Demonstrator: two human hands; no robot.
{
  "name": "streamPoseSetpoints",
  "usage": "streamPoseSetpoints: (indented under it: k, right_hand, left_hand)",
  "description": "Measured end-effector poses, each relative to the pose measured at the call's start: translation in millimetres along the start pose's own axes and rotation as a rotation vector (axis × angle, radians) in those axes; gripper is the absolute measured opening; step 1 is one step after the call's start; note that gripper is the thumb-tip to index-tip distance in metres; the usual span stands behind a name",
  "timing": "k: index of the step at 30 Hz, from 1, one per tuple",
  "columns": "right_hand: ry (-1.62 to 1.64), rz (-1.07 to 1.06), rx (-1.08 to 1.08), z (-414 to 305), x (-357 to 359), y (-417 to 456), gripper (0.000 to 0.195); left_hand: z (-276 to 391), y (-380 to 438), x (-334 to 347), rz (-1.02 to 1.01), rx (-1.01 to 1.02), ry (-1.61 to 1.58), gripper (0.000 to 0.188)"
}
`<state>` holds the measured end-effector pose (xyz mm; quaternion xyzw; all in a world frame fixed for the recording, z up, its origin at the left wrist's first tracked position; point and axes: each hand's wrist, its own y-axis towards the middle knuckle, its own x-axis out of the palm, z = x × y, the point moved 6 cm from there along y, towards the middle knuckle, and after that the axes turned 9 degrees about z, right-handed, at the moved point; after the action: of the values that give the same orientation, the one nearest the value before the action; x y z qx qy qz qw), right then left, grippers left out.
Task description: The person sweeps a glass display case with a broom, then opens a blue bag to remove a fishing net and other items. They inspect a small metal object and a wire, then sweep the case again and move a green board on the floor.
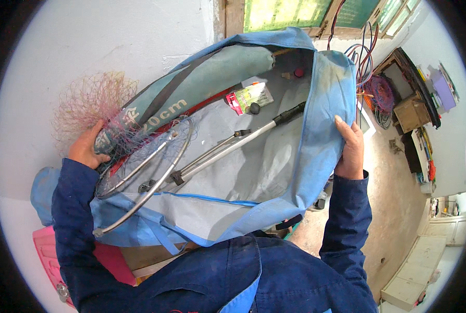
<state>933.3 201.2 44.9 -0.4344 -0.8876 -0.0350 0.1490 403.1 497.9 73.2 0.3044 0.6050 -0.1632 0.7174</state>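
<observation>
A long blue fabric bag (327,117), lined in grey, lies open across the front of me. My left hand (87,145) grips the near-left end of a green rolled fabric case (217,78), which bears white writing. Pink and yellow net mesh (100,94) bunches around those fingers. My right hand (349,146) holds the bag's right end, thumb on the outer face. Inside lie a silver pole (237,137) with black fittings and a colourful packet (250,98) beside a round black cap (253,108). A curved metal hoop (166,168) crosses the bag's near-left edge.
Something pink (113,262) stands below the bag's left part. Coiled cables (368,58) hang by the window (287,15). A wooden box (412,111) and a purple container (443,92) are at the right. Concrete floor (389,219) stretches towards a pale cabinet (414,270).
</observation>
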Motion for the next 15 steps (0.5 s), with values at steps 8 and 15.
streamPoseSetpoints:
  k: [8,15]
  right_hand:
    - [-0.150,-0.065,0.054,13.0,-22.2,-26.9,0.052]
    - [-0.244,-0.125,0.102,27.5,-25.4,-50.7,0.057]
  left_hand:
    - [0.5,2.4,7.3,-0.080,-0.030,0.052,0.110]
    - [16.6,2.9,3.8,-0.149,-0.041,0.171,0.113]
